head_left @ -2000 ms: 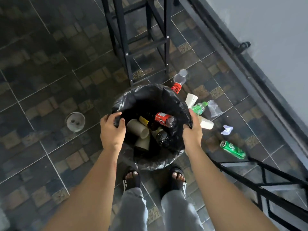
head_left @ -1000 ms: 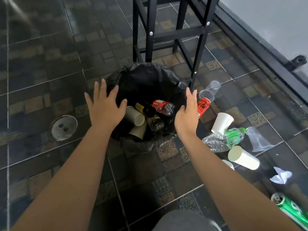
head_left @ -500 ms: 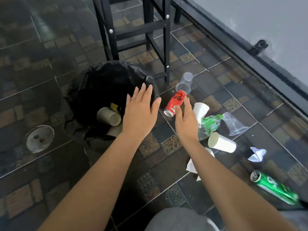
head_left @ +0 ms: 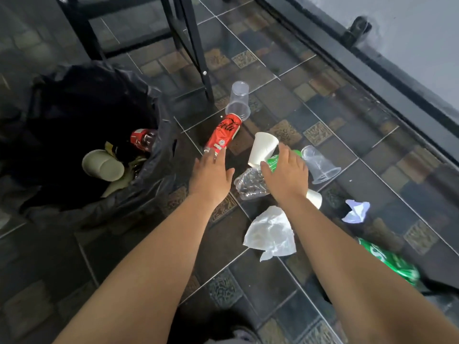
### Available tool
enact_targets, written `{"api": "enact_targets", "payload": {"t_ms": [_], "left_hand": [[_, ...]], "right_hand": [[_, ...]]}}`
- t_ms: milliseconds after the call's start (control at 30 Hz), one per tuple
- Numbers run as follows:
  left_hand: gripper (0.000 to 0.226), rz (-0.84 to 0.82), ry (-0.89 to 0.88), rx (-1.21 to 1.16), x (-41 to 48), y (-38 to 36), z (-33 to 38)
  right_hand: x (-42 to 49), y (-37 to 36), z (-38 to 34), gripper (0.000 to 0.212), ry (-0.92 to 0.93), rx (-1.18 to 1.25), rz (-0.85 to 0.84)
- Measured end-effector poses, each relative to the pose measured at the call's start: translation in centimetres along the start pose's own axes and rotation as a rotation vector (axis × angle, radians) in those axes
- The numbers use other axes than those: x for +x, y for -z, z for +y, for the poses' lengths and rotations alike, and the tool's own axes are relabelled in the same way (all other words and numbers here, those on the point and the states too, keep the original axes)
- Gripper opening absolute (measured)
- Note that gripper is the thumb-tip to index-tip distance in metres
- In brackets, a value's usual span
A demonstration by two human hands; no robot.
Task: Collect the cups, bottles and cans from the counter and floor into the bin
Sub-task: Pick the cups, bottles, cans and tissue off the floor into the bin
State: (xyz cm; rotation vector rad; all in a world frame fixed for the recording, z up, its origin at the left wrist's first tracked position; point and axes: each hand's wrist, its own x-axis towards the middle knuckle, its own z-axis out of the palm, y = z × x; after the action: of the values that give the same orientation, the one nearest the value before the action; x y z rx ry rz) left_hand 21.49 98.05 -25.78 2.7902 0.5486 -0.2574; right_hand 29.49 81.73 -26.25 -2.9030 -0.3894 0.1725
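A bin lined with a black bag (head_left: 159,135) stands on the floor at left, holding paper cups and a red-labelled bottle. My left hand (head_left: 211,176) is open, its fingertips at the near end of a red cola can (head_left: 223,134). My right hand (head_left: 285,175) is open over a crushed clear bottle with a green label (head_left: 250,183), beside a white paper cup (head_left: 263,148). Two clear plastic cups (head_left: 239,100) (head_left: 319,163) lie nearby. Another white cup (head_left: 315,197) shows under my right wrist. A green can (head_left: 387,260) lies at right.
A black metal stool frame (head_left: 191,45) stands behind the bin and cans. White crumpled paper (head_left: 270,234) and a smaller wad (head_left: 356,211) lie on the tiled floor. A dark rail (head_left: 372,70) runs along the grey wall at right.
Both hands left the bin's rim and swung right and down toward the litter. My left hand reached the red can; my right hand came over the crushed bottle.
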Motion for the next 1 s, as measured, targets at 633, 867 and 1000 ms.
{"api": "enact_targets", "payload": {"t_ms": [633, 867, 1000], "left_hand": [[0.076, 0.08, 0.176, -0.129, 10.6, -4.3, -0.2], [0.071, 0.203, 0.229, -0.391, 9.5, -3.0, 0.1], [0.071, 0.283, 0.187, -0.479, 8.1, -1.3, 0.6]], "right_hand": [[7.6, -5.2, -2.8, 0.091, -0.138, -0.07, -0.07], [7.4, -3.3, -2.5, 0.091, -0.176, 0.265, 0.139], [6.4, -1.7, -2.8, 0.093, -0.181, 0.419, 0.14]]}}
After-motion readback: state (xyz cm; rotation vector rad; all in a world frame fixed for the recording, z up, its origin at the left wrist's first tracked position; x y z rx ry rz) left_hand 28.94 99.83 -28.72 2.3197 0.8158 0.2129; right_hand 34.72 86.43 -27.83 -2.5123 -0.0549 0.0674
